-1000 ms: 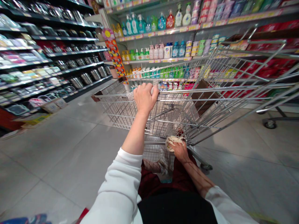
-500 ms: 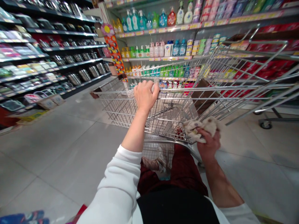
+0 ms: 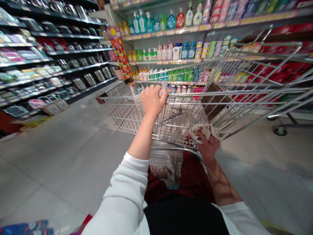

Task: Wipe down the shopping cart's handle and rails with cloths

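A wire shopping cart (image 3: 171, 114) lies across in front of me. My left hand (image 3: 154, 99) is closed over its near top rail, and pale speckled material (image 3: 137, 98), cloth-like, shows on both sides of that hand. Lower and to the right, my right hand (image 3: 208, 146) grips a crumpled beige cloth (image 3: 207, 130) and presses it near the cart's lower right corner. Part of the right fingers is hidden in the folds. Behind the cloth, the cart's wires are covered from view.
More cart framework extends to the right, with a caster wheel (image 3: 280, 130) on the tiled floor (image 3: 73, 156). Shelves of pump bottles (image 3: 165, 52) stand behind the cart. Metal pots (image 3: 90, 79) fill shelves at the left. My legs are close below the cart, one foot beside a lower wire rack.
My right hand has moved left and slightly up with the beige cloth, bringing it against the cart's corner. My left hand stays on the rail.
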A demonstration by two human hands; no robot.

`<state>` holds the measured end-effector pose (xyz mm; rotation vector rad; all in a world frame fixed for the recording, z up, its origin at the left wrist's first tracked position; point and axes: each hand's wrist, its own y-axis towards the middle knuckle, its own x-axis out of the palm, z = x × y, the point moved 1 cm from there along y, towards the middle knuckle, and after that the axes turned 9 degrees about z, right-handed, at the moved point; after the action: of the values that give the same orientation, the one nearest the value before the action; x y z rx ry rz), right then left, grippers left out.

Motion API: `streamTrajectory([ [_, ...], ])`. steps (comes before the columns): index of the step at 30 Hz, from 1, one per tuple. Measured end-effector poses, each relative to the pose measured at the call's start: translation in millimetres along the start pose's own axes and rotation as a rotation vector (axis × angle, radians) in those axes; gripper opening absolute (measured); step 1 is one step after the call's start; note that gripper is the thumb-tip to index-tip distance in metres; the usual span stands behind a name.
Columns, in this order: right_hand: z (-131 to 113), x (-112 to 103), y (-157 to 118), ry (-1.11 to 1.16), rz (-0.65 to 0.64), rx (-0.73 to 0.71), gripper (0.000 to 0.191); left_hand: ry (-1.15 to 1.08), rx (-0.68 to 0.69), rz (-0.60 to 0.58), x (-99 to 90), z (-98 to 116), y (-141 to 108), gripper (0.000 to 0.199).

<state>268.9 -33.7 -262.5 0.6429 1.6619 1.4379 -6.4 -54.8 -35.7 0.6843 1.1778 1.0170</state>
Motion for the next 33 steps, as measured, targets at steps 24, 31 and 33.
streamTrajectory([
  [24,-51,13,-114,0.365,-0.752,-0.001,0.05,-0.062,-0.032,-0.023,0.2,0,0,0.04],
  [31,-47,20,-83,0.586,-0.829,0.193,0.039,-0.052,-0.017,0.006,1.6,-1,-1,0.042],
  [33,-44,19,-63,0.671,-0.769,0.254,0.034,-0.063,-0.026,0.005,1.2,0,-1,0.043],
])
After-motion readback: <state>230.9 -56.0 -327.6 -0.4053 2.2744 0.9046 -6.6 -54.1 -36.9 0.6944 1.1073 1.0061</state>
